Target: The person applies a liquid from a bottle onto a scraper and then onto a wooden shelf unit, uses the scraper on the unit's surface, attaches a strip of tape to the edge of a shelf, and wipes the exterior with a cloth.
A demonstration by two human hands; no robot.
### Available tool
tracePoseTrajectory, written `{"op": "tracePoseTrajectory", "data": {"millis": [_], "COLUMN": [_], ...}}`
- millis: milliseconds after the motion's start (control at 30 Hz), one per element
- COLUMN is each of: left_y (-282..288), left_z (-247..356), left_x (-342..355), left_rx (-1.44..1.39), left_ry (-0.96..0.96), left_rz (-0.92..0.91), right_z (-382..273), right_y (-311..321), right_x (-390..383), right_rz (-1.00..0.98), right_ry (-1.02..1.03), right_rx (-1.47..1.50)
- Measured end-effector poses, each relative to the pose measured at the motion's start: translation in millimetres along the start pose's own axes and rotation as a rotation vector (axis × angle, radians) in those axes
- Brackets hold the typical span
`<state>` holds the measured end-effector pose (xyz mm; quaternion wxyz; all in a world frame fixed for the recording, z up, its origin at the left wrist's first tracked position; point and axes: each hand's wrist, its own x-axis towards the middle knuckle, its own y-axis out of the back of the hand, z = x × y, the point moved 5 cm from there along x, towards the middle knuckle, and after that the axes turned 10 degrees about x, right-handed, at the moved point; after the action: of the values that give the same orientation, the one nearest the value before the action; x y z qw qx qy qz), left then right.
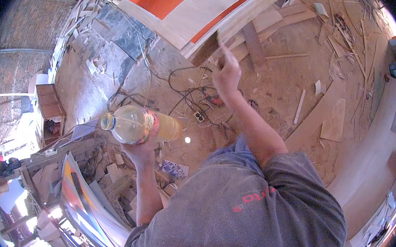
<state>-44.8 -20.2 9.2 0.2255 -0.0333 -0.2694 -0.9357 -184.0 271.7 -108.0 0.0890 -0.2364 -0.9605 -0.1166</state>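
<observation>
Between the hands, a tangle of thin black cables lies on the dusty brown floor. Before the right hand, half curled with one finger extended, is a flat panel with orange and pale bands; whether this hand touches or holds something, I cannot tell. The left hand is wrapped around a rounded, clear plastic bottle of yellowish liquid, tilted sideways.
</observation>
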Motion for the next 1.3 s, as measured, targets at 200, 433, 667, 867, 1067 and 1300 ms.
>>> {"op": "tracePoseTrajectory", "data": {"millis": [200,433,667,867,1067,1300], "left_y": [0,-18,-75,-165,-252,-372], "left_z": [13,33,79,207,319,436], "left_x": [9,11,8,16,26,24], "left_rx": [0.074,-0.047,-0.124,0.172,0.737,1.160], "left_ry": [-0.064,-0.111,-0.105,-0.262,-0.528,-0.990], "left_rz": [-0.018,-0.089,-0.376,-0.685,-0.661,-0.622], "right_z": [17,70,98,94,60,14], "right_y": [-42,-4,160,281,351,419], "right_x": [-87,-107,-26,46,114,179], "right_rz": [-0.363,-0.638,-0.153,-0.062,-0.248,-0.292], "right_ry": [0.233,-0.264,-1.044,-0.990,-0.820,-0.807], "right_rx": [-0.203,-0.097,0.786,0.869,0.949,1.024]}}
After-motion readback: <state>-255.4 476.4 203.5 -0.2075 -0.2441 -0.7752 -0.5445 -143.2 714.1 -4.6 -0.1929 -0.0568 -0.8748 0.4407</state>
